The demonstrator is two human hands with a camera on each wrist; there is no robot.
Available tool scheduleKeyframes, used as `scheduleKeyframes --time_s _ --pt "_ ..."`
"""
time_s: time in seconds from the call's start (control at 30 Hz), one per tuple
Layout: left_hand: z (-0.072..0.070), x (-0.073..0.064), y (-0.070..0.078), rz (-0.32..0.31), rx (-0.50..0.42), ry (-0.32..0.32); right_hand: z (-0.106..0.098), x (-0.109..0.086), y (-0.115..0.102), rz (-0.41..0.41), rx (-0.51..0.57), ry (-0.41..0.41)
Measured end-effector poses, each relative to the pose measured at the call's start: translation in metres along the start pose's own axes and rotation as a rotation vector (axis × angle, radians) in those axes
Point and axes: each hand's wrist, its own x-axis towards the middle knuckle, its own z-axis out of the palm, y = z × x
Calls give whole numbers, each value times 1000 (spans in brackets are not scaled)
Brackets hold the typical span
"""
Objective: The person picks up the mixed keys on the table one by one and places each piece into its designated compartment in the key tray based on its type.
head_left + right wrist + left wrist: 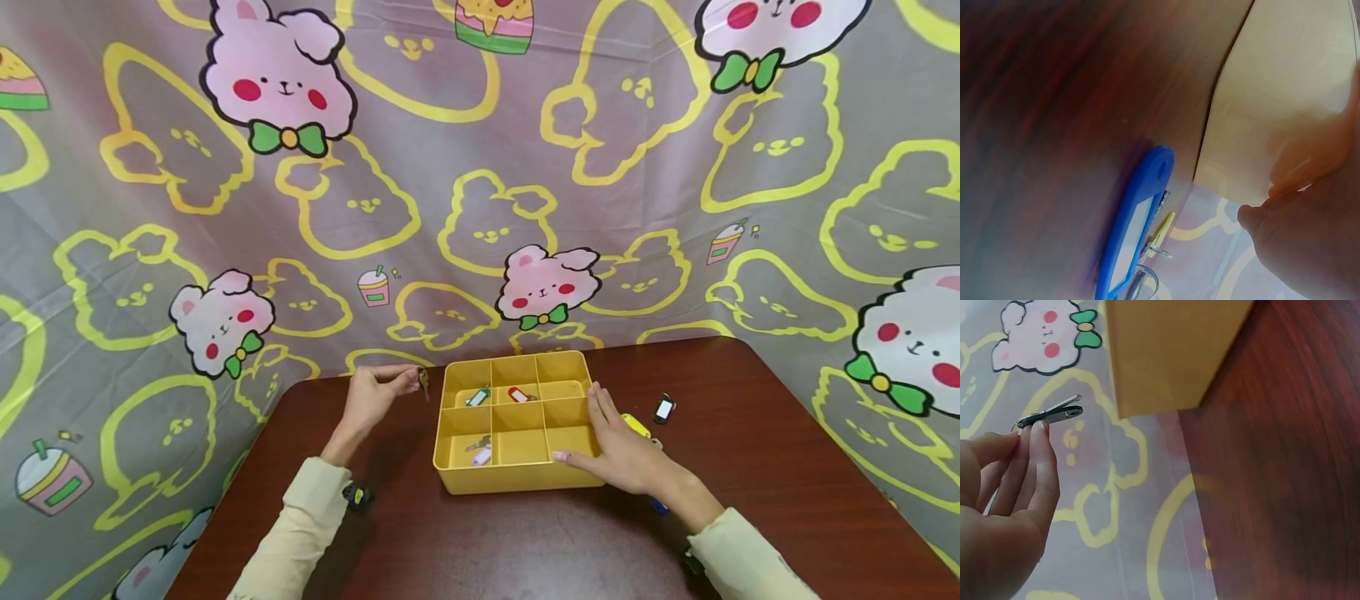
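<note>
My left hand (pixel 378 396) is raised just left of a yellow compartment box (pixel 517 477). Its thumb and fingertips pinch a small bunch of metal keys (pixel 1054 415), which hangs down beside the box wall. My right hand (pixel 630 450) lies against the box's right side with fingers extended, its thumb over the front rim. Inside the box, a green key tag (pixel 477 397) and a red key tag (pixel 517 395) lie in the back left and back middle compartments. A pale key tag (pixel 482 455) with keys is in the front left one.
Right of the box lie a black key tag (pixel 663 408), a yellow key tag (pixel 636 425) and a blue key tag (pixel 1132 225), the last partly covered by my right hand in the head view. A patterned cloth (pixel 450 208) hangs behind the brown table (pixel 480 550).
</note>
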Motion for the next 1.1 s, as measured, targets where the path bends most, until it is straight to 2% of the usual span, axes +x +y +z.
scheduleKeyframes --time_s 0.13,0.3,0.67,1.1 --pt "1 0 8 -61 -68 -3 0 0 0 -1 0 5" --pt "3 0 17 -103 -123 -17 0 0 0 -6 7 9" --pt "5 -3 28 -122 -237 -82 0 0 0 -11 0 12" --pt "13 -7 33 -121 -228 -152 0 -1 -1 -12 -52 17"
